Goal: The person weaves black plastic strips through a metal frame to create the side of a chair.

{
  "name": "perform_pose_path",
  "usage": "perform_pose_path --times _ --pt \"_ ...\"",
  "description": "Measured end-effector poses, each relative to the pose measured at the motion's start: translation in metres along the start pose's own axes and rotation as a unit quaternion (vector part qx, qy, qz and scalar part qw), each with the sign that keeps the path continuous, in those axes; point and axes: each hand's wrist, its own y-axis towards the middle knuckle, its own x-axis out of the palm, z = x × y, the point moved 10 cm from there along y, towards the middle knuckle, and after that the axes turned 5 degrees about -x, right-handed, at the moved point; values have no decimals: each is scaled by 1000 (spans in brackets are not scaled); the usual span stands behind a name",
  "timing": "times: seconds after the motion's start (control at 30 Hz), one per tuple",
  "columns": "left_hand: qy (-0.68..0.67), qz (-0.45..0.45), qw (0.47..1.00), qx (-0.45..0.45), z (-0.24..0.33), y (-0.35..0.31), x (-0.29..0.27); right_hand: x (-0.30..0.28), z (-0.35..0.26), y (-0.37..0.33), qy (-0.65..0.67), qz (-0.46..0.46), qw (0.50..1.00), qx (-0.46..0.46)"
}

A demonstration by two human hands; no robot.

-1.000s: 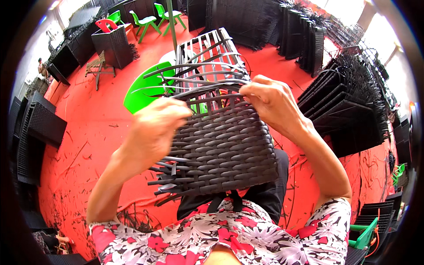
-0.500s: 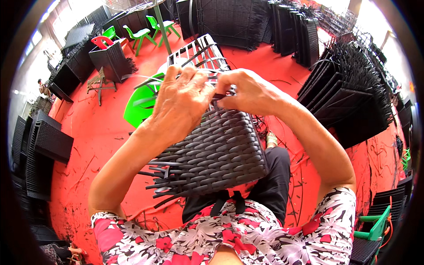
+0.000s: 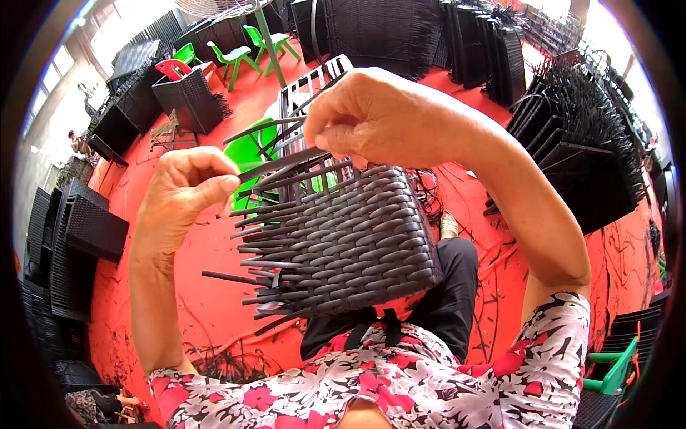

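Note:
A partly woven black wicker panel [image 3: 357,243] rests over my lap, with loose strip ends sticking out on its left. Its bare metal frame [image 3: 336,68] shows beyond the weave. One flat dark strip [image 3: 279,165] is stretched between my hands. At its left end, my left hand [image 3: 189,186] pinches it between thumb and forefinger, clear of the panel. My right hand [image 3: 364,118] is closed on the strip's other part, above the panel's far edge; its curled fingers partly hide the frame.
Behind the frame stands a green chair [image 3: 246,150]. Stacks of black woven panels [image 3: 579,143] rise at the right, more [image 3: 96,229] at the left. Small green chairs [image 3: 232,57] and a red chair [image 3: 173,68] are farther back. Strip scraps litter the red floor [image 3: 179,286].
My hands were close together at the panel's far edge. The left has moved left and toward me with the strip end, drawing it out straight; the right has shifted slightly left.

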Motion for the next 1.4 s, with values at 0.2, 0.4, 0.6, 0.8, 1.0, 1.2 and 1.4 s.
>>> perform_pose_path --times 0.2,0.4,0.6,0.8,1.0,1.2,1.4 --pt "-97 -23 994 44 24 39 53 4 -48 -12 -313 80 945 -48" --pt "-76 -30 995 56 -1 60 85 -19 -27 -46 -366 87 925 -54" --pt "279 39 936 214 -13 39 116 -22 4 -78 -379 60 922 55" --pt "322 38 921 215 -20 41 120 -18 21 -83 -322 116 938 51" --pt "411 8 889 204 -24 40 127 -11 22 -81 -306 115 945 18" --pt "388 -30 903 183 -36 47 131 -16 17 -83 -270 139 953 -3" --pt "212 -44 971 100 -52 61 127 -43 -4 -60 19 290 953 -81"
